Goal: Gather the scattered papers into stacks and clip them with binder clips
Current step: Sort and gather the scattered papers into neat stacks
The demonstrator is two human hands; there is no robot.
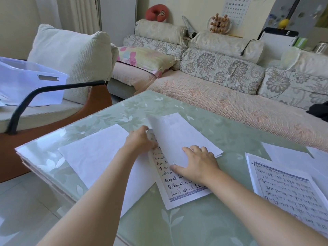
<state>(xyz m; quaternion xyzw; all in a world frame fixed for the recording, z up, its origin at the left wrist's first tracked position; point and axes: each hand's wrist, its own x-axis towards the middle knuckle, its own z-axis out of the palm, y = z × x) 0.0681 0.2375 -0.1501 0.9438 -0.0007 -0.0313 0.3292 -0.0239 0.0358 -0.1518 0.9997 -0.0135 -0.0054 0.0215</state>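
Pinching the left edge of the top sheet [177,135] at frame centre with the left hand [140,139], fingers curled round it; pressing flat on that same sheet with the right hand [197,164], fingers straight and spread. Underneath, a handwritten page [179,190] poking out toward lower centre and overlapping a large blank sheet [95,157] at centre left, all on the green table [177,226]. At the right edge, well apart, a handwritten stack [287,190] partly over loose white sheets [284,151]

Head-worn camera looks forward and down, close over the table [221,132].
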